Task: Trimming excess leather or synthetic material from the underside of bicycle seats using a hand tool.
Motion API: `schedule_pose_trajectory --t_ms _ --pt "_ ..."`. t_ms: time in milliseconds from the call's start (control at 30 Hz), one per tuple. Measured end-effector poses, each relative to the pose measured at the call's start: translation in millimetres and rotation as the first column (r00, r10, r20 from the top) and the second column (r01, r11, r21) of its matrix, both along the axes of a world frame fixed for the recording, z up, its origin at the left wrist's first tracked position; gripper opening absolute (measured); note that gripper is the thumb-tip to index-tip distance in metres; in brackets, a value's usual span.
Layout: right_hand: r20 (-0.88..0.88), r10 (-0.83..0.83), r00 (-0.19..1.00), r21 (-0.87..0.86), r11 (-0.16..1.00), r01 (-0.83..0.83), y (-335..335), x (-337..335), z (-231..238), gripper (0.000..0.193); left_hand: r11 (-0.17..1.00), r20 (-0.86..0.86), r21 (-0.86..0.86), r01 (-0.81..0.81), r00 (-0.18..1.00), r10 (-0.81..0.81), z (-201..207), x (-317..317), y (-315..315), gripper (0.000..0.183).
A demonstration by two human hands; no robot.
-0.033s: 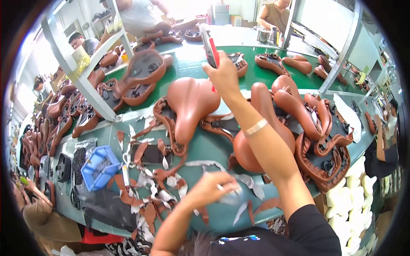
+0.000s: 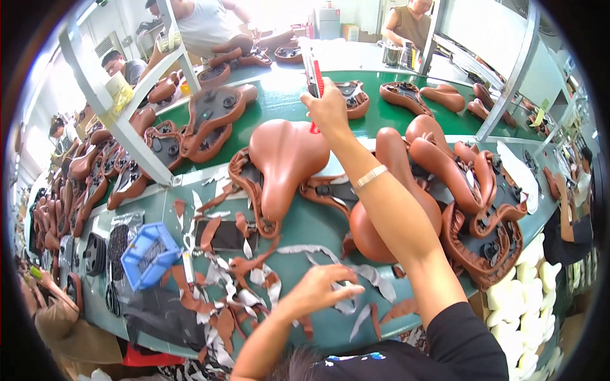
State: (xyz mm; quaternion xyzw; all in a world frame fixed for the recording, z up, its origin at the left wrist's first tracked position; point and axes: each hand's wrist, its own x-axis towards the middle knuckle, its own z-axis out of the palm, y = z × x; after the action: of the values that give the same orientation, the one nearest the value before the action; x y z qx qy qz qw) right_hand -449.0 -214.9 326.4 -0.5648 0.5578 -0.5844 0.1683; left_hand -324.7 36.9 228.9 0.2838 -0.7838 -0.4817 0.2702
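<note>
My right hand point(image 2: 327, 105) is raised over the far side of the bench, closed round a long red and silver hand tool point(image 2: 313, 73); its exact kind is unclear. Below that hand lies a smooth brown bicycle saddle point(image 2: 286, 159), top side up. My left hand point(image 2: 324, 289) hovers low over the near bench, fingers curled and thumb apart, with nothing visible between them. Pale and brown trimmed strips point(image 2: 375, 279) lie close by it. To the right of my right forearm, more brown saddles point(image 2: 448, 174) are piled, some showing their dark undersides.
A blue plastic bin point(image 2: 149, 254) stands on the left of the bench point(image 2: 295, 228). Beyond runs a green belt point(image 2: 273, 108) carrying saddles. White metal posts point(image 2: 114, 120) rise at left and right. White padded pieces point(image 2: 524, 298) are stacked at right. Other people work around.
My left hand has lost its motion blur, and its fingers stand further apart. The top saddle at the left on the green belt has shifted slightly and looks sharp now.
</note>
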Motion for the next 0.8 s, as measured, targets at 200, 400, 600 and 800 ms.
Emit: schedule_pose_trajectory --t_ms 200,400,600,800 --pt "0.177 -0.504 0.846 0.192 0.86 0.472 -191 -94 -122 0.041 0.787 -0.01 0.117 -0.605 0.792 0.61 -51 -12 -8 0.022" --pt "0.456 -0.523 0.72 0.481 0.826 0.294 -217 -63 -188 0.042 0.707 -0.046 -0.072 -0.703 0.711 0.702 -63 -1 -16 0.026" --pt "0.679 -0.36 0.64 0.29 0.932 0.217 -231 -103 -138 0.045 0.755 -0.098 -0.095 -0.649 0.76 0.642 -54 -14 -13 0.024" --pt "0.93 -0.018 0.368 0.091 0.979 -0.182 -98 -8 -36 0.03 0.664 -0.256 -0.061 -0.745 0.655 0.711 -63 -6 -18 0.015"
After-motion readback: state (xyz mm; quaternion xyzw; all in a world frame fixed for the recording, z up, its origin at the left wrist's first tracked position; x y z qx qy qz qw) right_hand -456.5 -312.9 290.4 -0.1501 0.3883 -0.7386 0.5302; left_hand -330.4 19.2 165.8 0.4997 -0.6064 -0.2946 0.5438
